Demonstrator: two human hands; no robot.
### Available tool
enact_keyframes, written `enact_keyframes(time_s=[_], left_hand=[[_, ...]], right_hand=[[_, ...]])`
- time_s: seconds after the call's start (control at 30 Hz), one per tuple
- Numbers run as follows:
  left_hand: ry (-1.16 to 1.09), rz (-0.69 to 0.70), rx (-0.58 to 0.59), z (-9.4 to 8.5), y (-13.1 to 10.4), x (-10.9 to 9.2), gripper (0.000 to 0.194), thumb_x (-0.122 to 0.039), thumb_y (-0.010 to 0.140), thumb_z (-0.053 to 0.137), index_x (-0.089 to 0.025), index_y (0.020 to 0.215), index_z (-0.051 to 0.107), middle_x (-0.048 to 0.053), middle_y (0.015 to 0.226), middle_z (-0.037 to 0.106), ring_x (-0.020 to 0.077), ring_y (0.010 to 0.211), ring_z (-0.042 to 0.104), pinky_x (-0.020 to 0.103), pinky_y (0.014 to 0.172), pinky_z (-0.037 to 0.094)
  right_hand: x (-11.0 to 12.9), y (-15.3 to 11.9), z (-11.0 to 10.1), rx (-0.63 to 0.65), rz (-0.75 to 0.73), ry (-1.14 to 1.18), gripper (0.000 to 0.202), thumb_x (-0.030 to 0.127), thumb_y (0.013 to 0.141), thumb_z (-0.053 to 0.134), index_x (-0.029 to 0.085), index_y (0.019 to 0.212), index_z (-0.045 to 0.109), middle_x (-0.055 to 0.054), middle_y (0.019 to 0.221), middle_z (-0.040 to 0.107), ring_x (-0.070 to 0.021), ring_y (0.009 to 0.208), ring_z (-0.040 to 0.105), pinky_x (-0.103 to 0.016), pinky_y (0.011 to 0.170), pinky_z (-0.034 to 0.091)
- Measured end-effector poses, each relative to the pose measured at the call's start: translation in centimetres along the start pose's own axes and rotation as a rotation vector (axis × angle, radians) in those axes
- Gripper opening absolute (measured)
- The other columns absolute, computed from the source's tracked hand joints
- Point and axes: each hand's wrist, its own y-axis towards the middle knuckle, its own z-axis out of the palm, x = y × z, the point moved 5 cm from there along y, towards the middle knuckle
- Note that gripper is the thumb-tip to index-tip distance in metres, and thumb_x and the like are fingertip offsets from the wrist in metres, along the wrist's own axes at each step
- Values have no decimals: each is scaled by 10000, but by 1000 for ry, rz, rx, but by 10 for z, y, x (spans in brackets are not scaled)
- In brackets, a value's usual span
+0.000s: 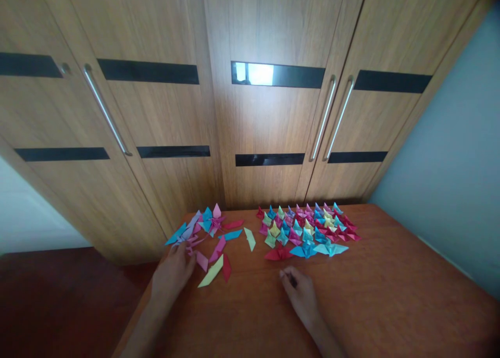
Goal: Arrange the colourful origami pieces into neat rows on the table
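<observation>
My left hand (pixel 174 271) reaches to the left part of the table, its fingers closed at a pink folded paper piece (pixel 190 247) on the edge of a loose pile. Its fingertips are partly hidden among the papers. Flat folded pieces lie to the right of that hand: a yellow one (pixel 211 271), a red one (pixel 226 268), a pink one (pixel 217 249) and a blue one (pixel 231 235). My right hand (pixel 300 291) rests on the table with curled fingers, and nothing shows in it. Just beyond it stand rows of paper cranes, with a red crane (pixel 278 252) and a blue crane (pixel 304 249) in front.
The wooden table (pixel 375 295) meets a tall wardrobe (pixel 261 118) with metal handles along its far edge. A pale wall (pixel 449 165) rises on the right. Dark floor (pixel 58 290) shows past the table's left edge.
</observation>
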Motion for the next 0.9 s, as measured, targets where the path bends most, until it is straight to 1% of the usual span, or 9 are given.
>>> enact_keyframes(time_s=[0.13,0.27,0.4,0.53,0.6,0.7,0.8,0.9], left_hand=[[27,6,68,7,6,-1,406,-378,887,343,-189,1222,472,135,1202,556,275,934,621,346,705,472],[-1,32,45,13,9,0,388,-342,883,361,-210,1225,487,119,1217,561,261,959,614,338,747,465],[-39,39,4,14,4,0,304,-341,880,366,-219,1057,582,81,1098,627,235,887,630,304,729,454],[-187,38,-82,4,-4,-6,259,-364,856,401,-232,946,606,41,943,665,202,791,628,261,665,439],[-334,93,-78,1,-9,-17,247,-384,840,427,-228,877,615,21,843,671,186,736,616,248,651,433],[-571,200,-20,2,-20,-41,252,-396,824,450,-213,786,619,11,756,660,180,688,592,247,641,423],[-741,258,61,9,-34,-67,247,-389,813,472,-204,727,610,13,719,636,186,672,567,254,627,405],[-851,308,171,20,-49,-94,265,-382,804,492,-195,633,568,6,643,582,177,642,532,247,604,380]], right_hand=[[-1,0,-1,-6,10,15,375,471,860,428,196,623,521,28,565,502,-128,536,459,-219,515,341],[2,0,-2,-19,2,20,394,495,851,435,198,612,533,28,549,507,-127,520,465,-220,503,345],[5,0,-4,-28,-8,27,397,496,848,442,198,608,548,28,544,515,-124,509,464,-219,498,352],[5,0,-3,-11,-6,30,401,503,845,444,199,601,538,33,538,498,-123,512,455,-221,508,352],[4,-1,-3,-3,5,36,398,500,843,448,198,596,528,37,536,487,-121,513,453,-220,505,344],[5,-1,-3,14,16,83,390,483,854,441,193,607,520,35,547,484,-121,527,465,-218,511,346],[8,-2,-2,61,21,170,377,480,865,428,186,659,543,26,571,505,-126,547,492,-221,527,368],[17,-4,0,129,25,293,354,493,861,435,184,756,570,11,631,544,-131,572,517,-223,536,390]])
